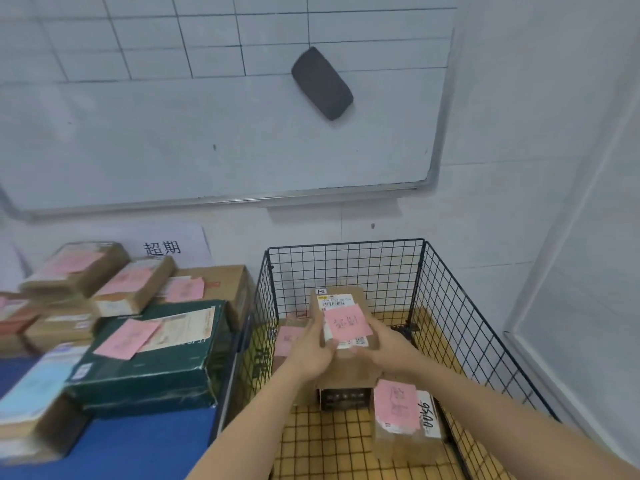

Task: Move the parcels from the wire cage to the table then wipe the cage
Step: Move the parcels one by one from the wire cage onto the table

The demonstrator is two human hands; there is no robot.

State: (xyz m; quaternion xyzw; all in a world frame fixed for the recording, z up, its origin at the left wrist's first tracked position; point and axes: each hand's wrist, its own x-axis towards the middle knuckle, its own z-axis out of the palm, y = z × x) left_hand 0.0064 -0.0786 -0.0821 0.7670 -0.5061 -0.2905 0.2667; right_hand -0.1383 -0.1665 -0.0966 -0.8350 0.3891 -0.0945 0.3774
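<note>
We hold a brown parcel with our left hand and right hand inside the wire cage, beside the table full of parcels.

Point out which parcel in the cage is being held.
The brown box with the barcode label, midway in the cage, gripped by the left hand and right hand. The left parcel and the near-right parcel lie unheld.

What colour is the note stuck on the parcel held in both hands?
The note is pink with handwriting, on a brown parcel; head view.
</note>
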